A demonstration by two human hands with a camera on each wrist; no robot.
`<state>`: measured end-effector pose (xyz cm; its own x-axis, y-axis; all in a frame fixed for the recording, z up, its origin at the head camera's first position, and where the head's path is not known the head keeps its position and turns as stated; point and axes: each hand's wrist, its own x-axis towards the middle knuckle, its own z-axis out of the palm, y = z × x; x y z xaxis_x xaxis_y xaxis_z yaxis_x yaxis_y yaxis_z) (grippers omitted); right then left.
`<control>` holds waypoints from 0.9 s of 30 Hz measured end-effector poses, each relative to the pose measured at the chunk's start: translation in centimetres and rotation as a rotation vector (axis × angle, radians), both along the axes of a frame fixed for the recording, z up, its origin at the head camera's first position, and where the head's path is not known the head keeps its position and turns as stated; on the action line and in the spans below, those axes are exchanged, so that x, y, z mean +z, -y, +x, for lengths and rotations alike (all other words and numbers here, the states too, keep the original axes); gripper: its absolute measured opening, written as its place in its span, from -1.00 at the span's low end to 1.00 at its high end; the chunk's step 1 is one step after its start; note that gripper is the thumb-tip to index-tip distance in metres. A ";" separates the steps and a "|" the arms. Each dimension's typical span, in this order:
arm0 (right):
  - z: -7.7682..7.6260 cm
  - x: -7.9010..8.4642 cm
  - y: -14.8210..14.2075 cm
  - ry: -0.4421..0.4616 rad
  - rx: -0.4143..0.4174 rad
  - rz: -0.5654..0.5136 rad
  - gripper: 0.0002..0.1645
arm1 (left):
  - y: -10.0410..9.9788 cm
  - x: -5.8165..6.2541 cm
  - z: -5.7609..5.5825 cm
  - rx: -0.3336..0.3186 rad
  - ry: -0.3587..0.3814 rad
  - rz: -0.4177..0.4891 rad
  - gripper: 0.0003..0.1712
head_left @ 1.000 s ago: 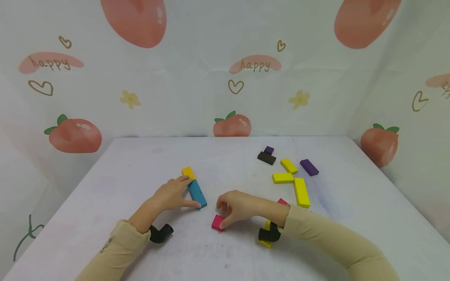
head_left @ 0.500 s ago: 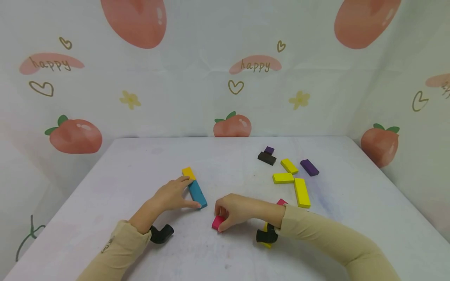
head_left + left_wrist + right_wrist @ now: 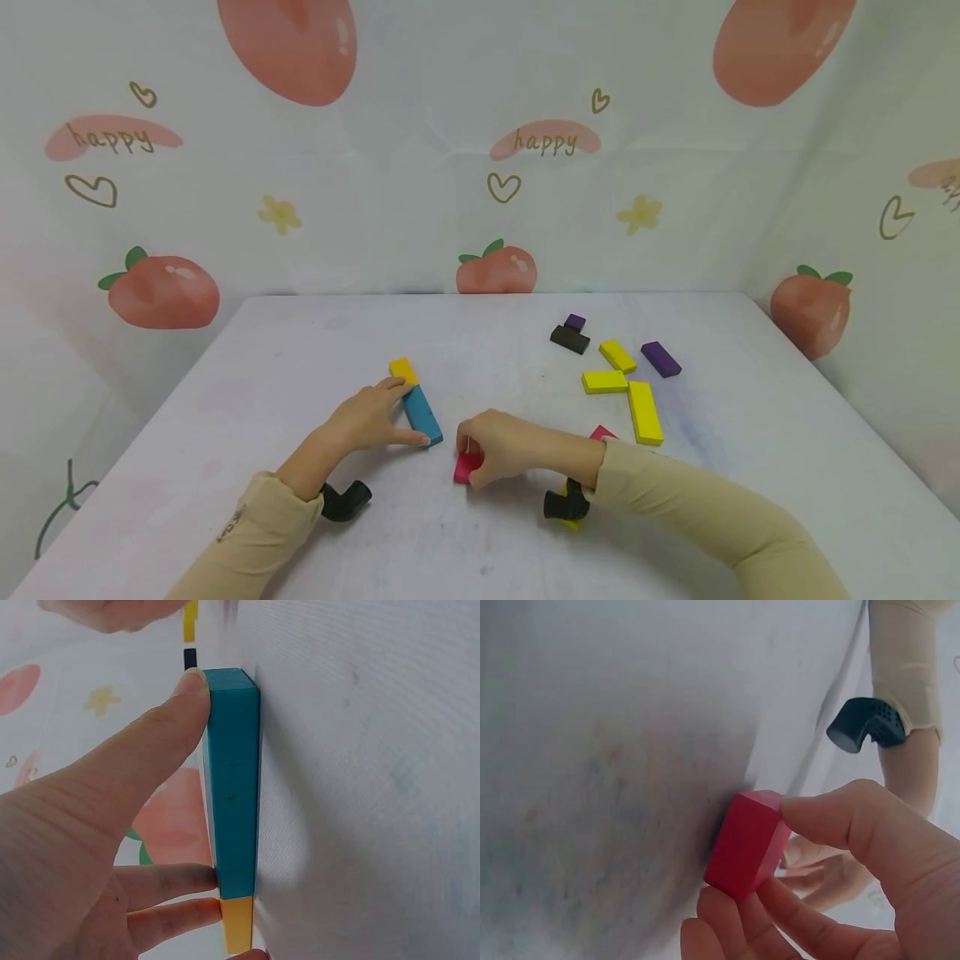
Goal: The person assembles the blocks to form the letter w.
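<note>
My left hand [image 3: 369,417] lies spread along a long blue block [image 3: 422,415], thumb at its near end and fingertips near its far end. An orange-yellow block [image 3: 402,370] sits end to end with the blue one, and in the left wrist view a fingertip touches its side. To the right of these, my right hand [image 3: 504,446] pinches a small red block [image 3: 742,847] between thumb and fingers, low over the table. Part of the red block is hidden behind the fingers in the head view.
Toward the back right lie several yellow blocks [image 3: 645,412], a purple block [image 3: 661,359], a dark block [image 3: 570,339] and a small purple one [image 3: 575,322]. My right forearm partly covers another red block [image 3: 602,432] and a yellow block [image 3: 572,524]. A printed cloth hangs behind the table.
The right fingers have closed around the small red block and turned it slightly, moving it a little away from me. My left hand and the blue and orange-yellow blocks stay put.
</note>
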<state>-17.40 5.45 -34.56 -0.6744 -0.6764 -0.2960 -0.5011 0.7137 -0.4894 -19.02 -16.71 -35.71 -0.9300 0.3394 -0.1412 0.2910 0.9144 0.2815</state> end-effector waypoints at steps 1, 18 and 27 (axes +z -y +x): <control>-0.1 0.0 0.0 -0.001 -0.004 -0.004 -0.63 | 0.0 0.0 0.0 -0.001 -0.001 -0.001 0.05; -2.1 -0.2 0.9 0.000 0.000 -0.062 -0.65 | 0.1 -0.2 -0.3 -0.002 0.000 0.004 0.05; -2.3 -0.2 1.5 -0.019 0.006 -0.038 -0.66 | 0.1 -0.1 -0.2 -0.008 0.000 0.008 0.05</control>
<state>-19.74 3.92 -34.81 -0.6758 -0.6906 -0.2575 -0.5144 0.6922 -0.5062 -19.17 -16.81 -35.84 -0.9272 0.3481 -0.1381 0.2985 0.9097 0.2886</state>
